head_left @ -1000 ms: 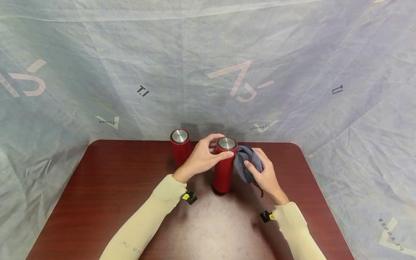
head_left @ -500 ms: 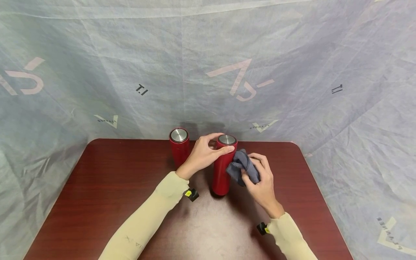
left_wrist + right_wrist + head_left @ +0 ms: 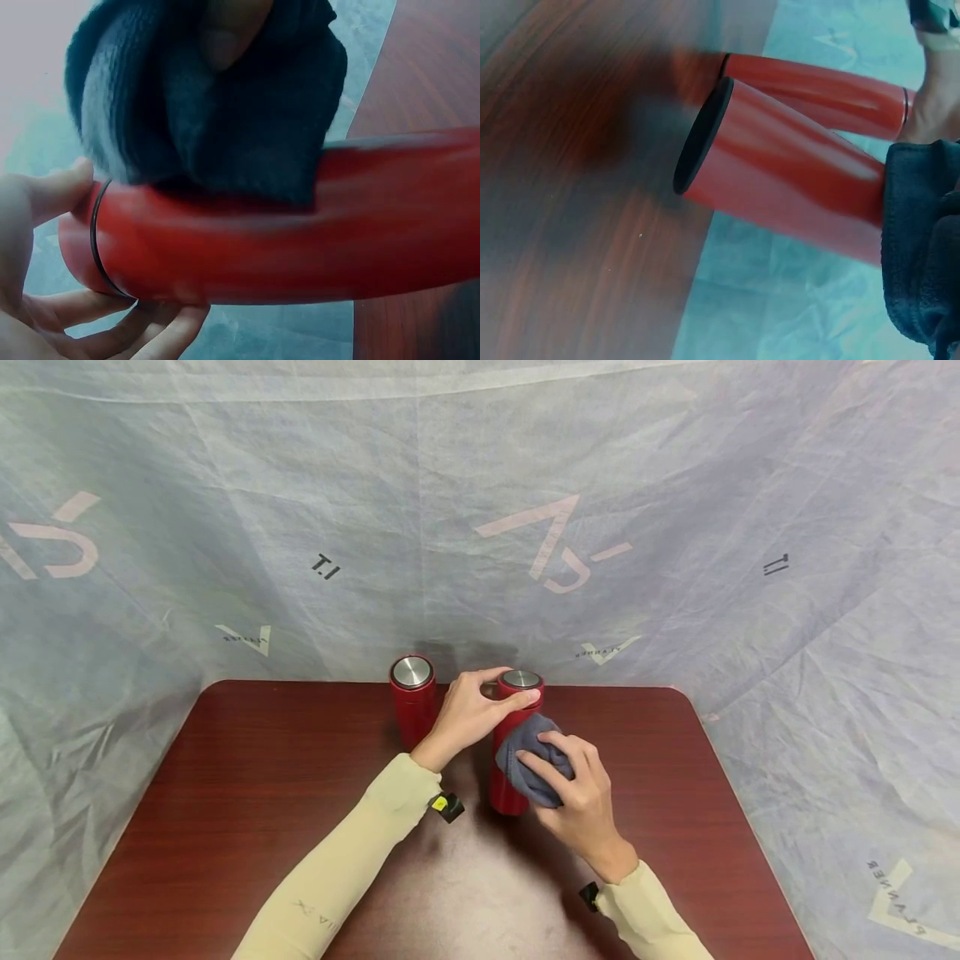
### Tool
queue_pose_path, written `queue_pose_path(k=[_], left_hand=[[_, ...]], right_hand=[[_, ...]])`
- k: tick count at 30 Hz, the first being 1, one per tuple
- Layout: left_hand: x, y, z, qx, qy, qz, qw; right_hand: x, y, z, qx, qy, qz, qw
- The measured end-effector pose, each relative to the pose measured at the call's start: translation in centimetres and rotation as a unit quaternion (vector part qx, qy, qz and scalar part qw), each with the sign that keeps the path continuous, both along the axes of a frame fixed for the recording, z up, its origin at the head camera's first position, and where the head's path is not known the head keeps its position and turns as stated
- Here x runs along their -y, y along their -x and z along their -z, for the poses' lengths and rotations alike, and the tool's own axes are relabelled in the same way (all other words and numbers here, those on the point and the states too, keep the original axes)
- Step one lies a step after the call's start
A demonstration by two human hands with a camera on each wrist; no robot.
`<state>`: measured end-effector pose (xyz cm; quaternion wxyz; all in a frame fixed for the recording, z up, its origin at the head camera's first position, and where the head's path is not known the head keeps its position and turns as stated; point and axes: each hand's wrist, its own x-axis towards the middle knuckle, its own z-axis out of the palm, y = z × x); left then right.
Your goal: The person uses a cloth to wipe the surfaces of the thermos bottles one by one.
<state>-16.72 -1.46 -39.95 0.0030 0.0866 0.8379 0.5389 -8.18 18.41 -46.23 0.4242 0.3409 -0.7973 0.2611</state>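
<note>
My left hand [image 3: 467, 712] grips a red thermos flask [image 3: 508, 795] near its top, thumb and fingers on opposite sides below the silver lid [image 3: 521, 679]. In the right wrist view the flask's black base [image 3: 703, 136] is exposed, tilted up from the table. A dark grey-blue cloth [image 3: 522, 743] is bunched in my right hand [image 3: 588, 802], its fingers curled over it. The left wrist view has the cloth [image 3: 255, 142] pressed along the flask's red side [image 3: 300, 251]. Part of the flask's middle is hidden behind the cloth.
A second red flask [image 3: 415, 714] stands upright to the left, behind my left wrist. The dark red wooden table [image 3: 262, 777] ends at a grey fabric sheet [image 3: 420, 510] hung behind and at both sides.
My right hand has brought the cloth left and down from the flask's upper right side onto its front. My left hand keeps its grip, and the flask's top has tipped slightly backward.
</note>
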Motion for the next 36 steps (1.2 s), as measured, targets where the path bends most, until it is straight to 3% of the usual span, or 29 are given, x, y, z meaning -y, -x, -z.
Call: queue_pose_path(k=[11, 24, 36], left_hand=[[-0.2, 0.2, -0.1, 0.008, 0.018, -0.019, 0.9996], [-0.1, 0.3, -0.4, 0.021, 0.041, -0.013, 0.9988], [0.1, 0.6, -0.3, 0.025, 0.049, -0.004, 0.9985]], right_hand=[[1.4, 0.8, 0.1, -0.047, -0.091, 0.021, 0.9945], [3.1, 1.4, -0.2, -0.059, -0.187, 0.025, 0.9803], [3.9, 2.0, -0.7, -0.034, -0.296, 0.036, 0.9540]])
